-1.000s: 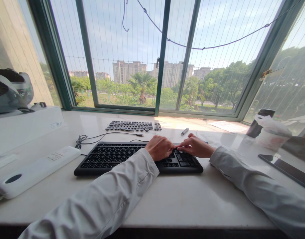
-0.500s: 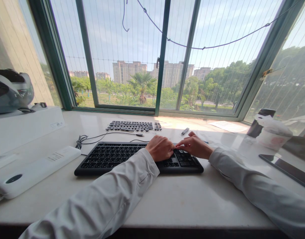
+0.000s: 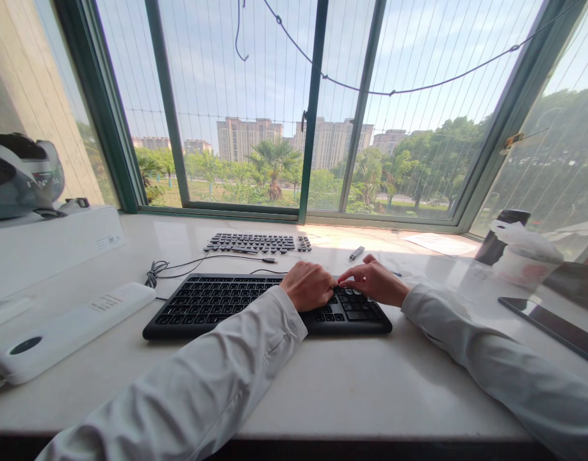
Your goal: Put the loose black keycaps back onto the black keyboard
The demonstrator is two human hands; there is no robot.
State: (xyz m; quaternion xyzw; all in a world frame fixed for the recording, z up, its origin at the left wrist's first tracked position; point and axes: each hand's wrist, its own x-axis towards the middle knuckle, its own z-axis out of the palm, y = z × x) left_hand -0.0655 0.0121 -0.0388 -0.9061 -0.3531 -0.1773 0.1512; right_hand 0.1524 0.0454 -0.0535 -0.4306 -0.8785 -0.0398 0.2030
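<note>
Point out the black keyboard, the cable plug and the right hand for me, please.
Black keyboard (image 3: 227, 299), head view: on its key area.
Cable plug (image 3: 269, 260), head view: on its dark body.
Right hand (image 3: 376, 282), head view: on the middle of the hand.

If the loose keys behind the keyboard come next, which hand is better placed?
Probably left: the left hand is nearer the loose keys; the right hand is farther off, at the number pad.
</note>
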